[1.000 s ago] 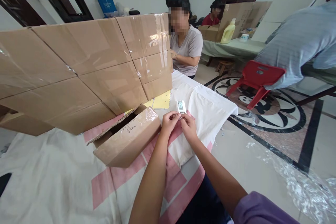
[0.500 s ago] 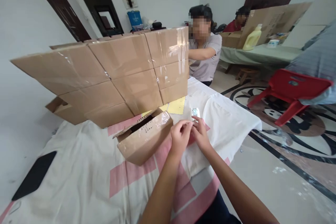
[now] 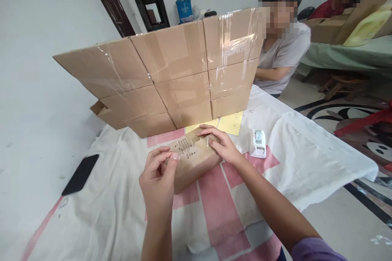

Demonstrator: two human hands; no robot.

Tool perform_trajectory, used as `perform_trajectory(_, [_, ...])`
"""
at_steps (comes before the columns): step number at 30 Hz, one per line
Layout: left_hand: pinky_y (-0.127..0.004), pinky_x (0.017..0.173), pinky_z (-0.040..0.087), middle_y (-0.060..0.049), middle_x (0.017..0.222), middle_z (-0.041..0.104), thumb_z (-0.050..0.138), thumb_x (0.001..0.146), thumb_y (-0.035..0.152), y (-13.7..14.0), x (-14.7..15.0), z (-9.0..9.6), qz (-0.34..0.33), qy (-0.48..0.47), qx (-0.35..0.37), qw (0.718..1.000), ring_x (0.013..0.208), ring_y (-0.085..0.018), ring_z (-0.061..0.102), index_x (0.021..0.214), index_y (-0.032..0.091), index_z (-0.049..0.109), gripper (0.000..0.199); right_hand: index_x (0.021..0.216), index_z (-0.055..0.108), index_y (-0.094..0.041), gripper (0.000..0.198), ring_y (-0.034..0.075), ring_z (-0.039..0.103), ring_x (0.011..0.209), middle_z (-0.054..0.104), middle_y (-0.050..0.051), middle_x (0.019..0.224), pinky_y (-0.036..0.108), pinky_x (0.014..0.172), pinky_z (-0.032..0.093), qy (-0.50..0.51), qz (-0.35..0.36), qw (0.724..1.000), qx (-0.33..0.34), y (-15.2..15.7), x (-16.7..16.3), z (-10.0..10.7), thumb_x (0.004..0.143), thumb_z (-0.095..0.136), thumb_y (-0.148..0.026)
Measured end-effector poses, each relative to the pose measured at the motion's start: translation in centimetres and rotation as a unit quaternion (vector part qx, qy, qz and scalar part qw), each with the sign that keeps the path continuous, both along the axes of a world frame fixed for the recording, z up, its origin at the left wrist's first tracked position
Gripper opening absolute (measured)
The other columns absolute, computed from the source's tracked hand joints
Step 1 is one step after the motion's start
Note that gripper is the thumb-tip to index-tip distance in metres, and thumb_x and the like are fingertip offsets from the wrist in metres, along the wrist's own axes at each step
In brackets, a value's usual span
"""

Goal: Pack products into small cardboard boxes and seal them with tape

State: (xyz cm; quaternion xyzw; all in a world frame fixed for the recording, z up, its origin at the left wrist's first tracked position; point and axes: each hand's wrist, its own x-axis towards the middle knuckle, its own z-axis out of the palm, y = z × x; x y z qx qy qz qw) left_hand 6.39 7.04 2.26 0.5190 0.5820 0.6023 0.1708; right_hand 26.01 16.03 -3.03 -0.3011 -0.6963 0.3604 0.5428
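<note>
Steadying the small cardboard box (image 3: 197, 165) seems the step in hand; the right hand (image 3: 223, 145) lies over its far right end, fingers loosely spread; the left hand (image 3: 158, 177) is by its near left end, thumb and forefinger almost pinched, anything thin between them impossible to tell; any next move likely calls for light fingertips; the smooth, oblong box sits on crumpled pink-and-white cloth (image 3: 222, 212); behind it, a glossily taped cardboard partition (image 3: 177, 77).
</note>
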Motion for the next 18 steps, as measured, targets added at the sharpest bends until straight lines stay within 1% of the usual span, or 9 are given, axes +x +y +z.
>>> perform_trajectory(2, [-0.029, 0.068, 0.047, -0.003, 0.117, 0.068, 0.073, 0.082, 0.041, 0.6, -0.8, 0.4, 0.000, 0.048, -0.049, 0.998, 0.098, -0.021, 0.064, 0.080, 0.026, 0.076, 0.015, 0.114, 0.070, -0.026, 0.033, 0.025, 0.049, 0.142, 0.071, 0.007, 0.124, 0.046, 0.119, 0.037, 0.011, 0.007, 1.000, 0.002, -0.4, 0.2, -0.2, 0.087, 0.054, -0.016])
perform_trajectory(4, [-0.033, 0.078, 0.051, -0.001, 0.123, 0.067, 0.073, 0.080, 0.042, 1.2, -1.3, 0.7, -0.001, 0.121, -0.080, 0.989, 0.111, -0.026, 0.061, 0.081, 0.030, 0.078, 0.012, 0.116, 0.069, -0.026, 0.031, 0.025, 0.048, 0.143, 0.071, 0.007, 0.124, 0.047, 0.119, 0.037, 0.014, 0.015, 1.000, 0.005, -0.5, 0.3, -0.2, 0.090, 0.053, -0.018])
perform_trajectory(6, [-0.039, 0.091, 0.051, -0.001, 0.123, 0.067, 0.071, 0.080, 0.042, 2.0, -1.8, 0.9, -0.031, 0.173, -0.104, 0.979, 0.119, -0.029, 0.057, 0.081, 0.033, 0.079, 0.012, 0.116, 0.068, -0.026, 0.029, 0.025, 0.047, 0.143, 0.072, 0.007, 0.124, 0.048, 0.119, 0.037, 0.014, 0.021, 1.000, 0.005, -0.5, 0.4, -0.2, 0.092, 0.053, -0.021])
perform_trajectory(8, [-0.043, 0.098, 0.049, -0.002, 0.123, 0.068, 0.070, 0.080, 0.041, 2.7, -2.3, 1.0, -0.074, 0.194, -0.130, 0.969, 0.122, -0.030, 0.056, 0.081, 0.033, 0.080, 0.013, 0.116, 0.068, -0.027, 0.027, 0.026, 0.047, 0.143, 0.072, 0.007, 0.123, 0.049, 0.119, 0.037, 0.015, 0.022, 1.000, 0.004, -0.4, 0.4, -0.2, 0.093, 0.053, -0.024])
perform_trajectory(10, [-0.046, 0.103, 0.047, -0.002, 0.123, 0.068, 0.068, 0.080, 0.041, 3.3, -2.7, 1.0, -0.094, 0.202, -0.144, 0.964, 0.123, -0.031, 0.056, 0.080, 0.033, 0.080, 0.014, 0.115, 0.068, -0.027, 0.027, 0.026, 0.047, 0.143, 0.072, 0.007, 0.123, 0.049, 0.119, 0.037, 0.016, 0.021, 1.000, 0.000, -0.4, 0.4, -0.2, 0.093, 0.054, -0.023])
perform_trajectory(12, [-0.049, 0.106, 0.044, -0.003, 0.124, 0.068, 0.068, 0.078, 0.040, 3.5, -3.0, 1.0, -0.091, 0.198, -0.156, 0.963, 0.124, -0.031, 0.055, 0.080, 0.032, 0.080, 0.014, 0.115, 0.068, -0.027, 0.028, 0.026, 0.046, 0.143, 0.070, 0.007, 0.126, 0.048, 0.119, 0.036, 0.017, 0.019, 1.000, -0.006, -0.5, 0.4, -0.2, 0.092, 0.054, -0.021])
perform_trajectory(16, [-0.052, 0.105, 0.043, -0.004, 0.129, 0.066, 0.070, 0.076, 0.041, 3.3, -3.0, 1.1, -0.081, 0.155, -0.190, 0.966, 0.126, -0.033, 0.054, 0.082, 0.032, 0.080, 0.015, 0.114, 0.069, -0.025, 0.028, 0.028, 0.046, 0.143, 0.064, 0.008, 0.136, 0.048, 0.118, 0.036, 0.015, 0.014, 1.000, -0.020, -0.7, 0.5, -0.1, 0.090, 0.054, -0.021])
perform_trajectory(18, [-0.052, 0.105, 0.043, -0.005, 0.131, 0.065, 0.070, 0.077, 0.042, 3.1, -2.9, 1.0, -0.079, 0.139, -0.194, 0.968, 0.127, -0.034, 0.054, 0.082, 0.031, 0.081, 0.016, 0.114, 0.070, -0.025, 0.029, 0.028, 0.046, 0.143, 0.062, 0.008, 0.140, 0.048, 0.117, 0.037, 0.014, 0.011, 0.999, -0.026, -0.7, 0.5, -0.1, 0.090, 0.054, -0.022])
